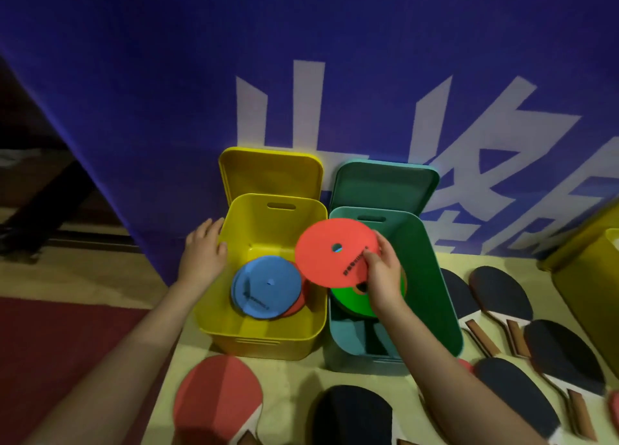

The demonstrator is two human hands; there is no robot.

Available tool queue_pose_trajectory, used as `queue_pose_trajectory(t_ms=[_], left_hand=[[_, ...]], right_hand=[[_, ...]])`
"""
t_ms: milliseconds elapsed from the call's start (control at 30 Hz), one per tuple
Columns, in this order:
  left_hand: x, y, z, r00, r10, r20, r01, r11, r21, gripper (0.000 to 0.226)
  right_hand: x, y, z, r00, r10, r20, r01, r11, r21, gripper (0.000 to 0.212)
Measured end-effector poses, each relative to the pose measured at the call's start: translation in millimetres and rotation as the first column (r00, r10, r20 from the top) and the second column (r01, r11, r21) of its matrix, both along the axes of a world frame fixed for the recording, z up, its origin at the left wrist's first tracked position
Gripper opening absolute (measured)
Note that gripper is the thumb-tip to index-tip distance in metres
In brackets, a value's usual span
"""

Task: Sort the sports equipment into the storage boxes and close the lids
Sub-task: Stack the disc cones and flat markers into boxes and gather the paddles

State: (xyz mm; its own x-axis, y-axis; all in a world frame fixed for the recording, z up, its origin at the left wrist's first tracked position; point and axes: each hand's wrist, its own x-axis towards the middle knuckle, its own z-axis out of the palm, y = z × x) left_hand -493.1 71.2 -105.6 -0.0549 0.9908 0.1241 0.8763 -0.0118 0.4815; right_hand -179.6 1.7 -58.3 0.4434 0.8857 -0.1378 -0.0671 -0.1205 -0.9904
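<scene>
My right hand [382, 270] pinches a flat red disc [331, 250] at its right edge, holding it tilted in the air over the gap between the two boxes. The open yellow box [268, 337] holds a blue disc [268, 287] lying on a red one. Against that box's left rim rests my left hand [204, 247], thumb hooked over the edge. The open green box [432, 277] on the right holds a green disc [351, 299] and dark paddles below it. Both lids, yellow [271, 173] and green [382, 186], stand upright behind their boxes.
Several table tennis paddles lie on the mat: a red one [217, 394] and a black one [351, 414] in front, more black ones [502, 294] to the right. Another yellow box [589, 277] stands at the far right. A blue banner [167, 92] closes off the back.
</scene>
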Motion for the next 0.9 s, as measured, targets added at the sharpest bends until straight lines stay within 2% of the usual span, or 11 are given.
queue_pose_trajectory(t_ms=[100,200,267,400,500,533,600,667,733,767,900], left_hand=[[-9.2,-9.0,-11.8,0.988,0.028,0.151,-0.009,0.992,-0.128,0.047],[-2.7,-13.7,-12.9,0.983,0.040,0.182,-0.031,0.998,-0.050,0.045],[2.1,-15.2,-12.6,0.981,0.031,0.191,-0.030,1.000,-0.009,0.043],[-3.5,-16.7,-13.2,0.972,0.050,0.230,-0.058,0.998,0.027,0.040],[-4.1,-17.5,-12.6,0.965,0.051,0.259,-0.068,0.996,0.054,0.039],[-3.6,-17.0,-12.7,0.963,0.056,0.262,-0.073,0.996,0.054,0.039],[-3.6,-16.0,-13.0,0.963,0.067,0.262,-0.084,0.995,0.053,0.039],[-5.4,-15.1,-13.5,0.963,0.075,0.260,-0.093,0.994,0.057,0.038],[-4.9,-15.1,-12.6,0.968,0.066,0.242,-0.085,0.994,0.066,0.038],[-3.5,-15.3,-12.5,0.973,0.059,0.224,-0.076,0.995,0.067,0.038],[0.4,-14.3,-10.6,0.987,0.043,0.156,-0.048,0.998,0.033,0.040]], right_hand=[[-42.4,29.5,-0.5,0.979,0.154,0.135,-0.148,0.988,-0.053,0.044],[-82.2,52.8,-11.1,0.887,0.332,0.322,-0.294,0.942,-0.161,0.049],[-104.4,62.4,-17.5,0.833,0.405,0.377,-0.349,0.913,-0.211,0.049],[-126.4,70.5,-42.0,0.778,0.477,0.409,-0.379,0.875,-0.300,0.040],[-122.0,64.9,-81.9,0.695,0.576,0.430,-0.340,0.791,-0.509,0.035],[-120.0,62.7,-94.8,0.693,0.605,0.393,-0.328,0.749,-0.575,0.036],[-120.5,58.2,-101.9,0.748,0.619,0.239,-0.356,0.678,-0.643,0.041],[-123.8,59.7,-96.2,0.753,0.609,0.251,-0.347,0.690,-0.635,0.043],[-129.1,59.8,-81.2,0.696,0.586,0.416,-0.300,0.763,-0.573,0.043],[-131.4,56.2,-72.7,0.685,0.572,0.451,-0.333,0.797,-0.504,0.045],[-122.3,20.0,-48.3,0.756,0.547,0.359,-0.512,0.836,-0.197,0.041]])
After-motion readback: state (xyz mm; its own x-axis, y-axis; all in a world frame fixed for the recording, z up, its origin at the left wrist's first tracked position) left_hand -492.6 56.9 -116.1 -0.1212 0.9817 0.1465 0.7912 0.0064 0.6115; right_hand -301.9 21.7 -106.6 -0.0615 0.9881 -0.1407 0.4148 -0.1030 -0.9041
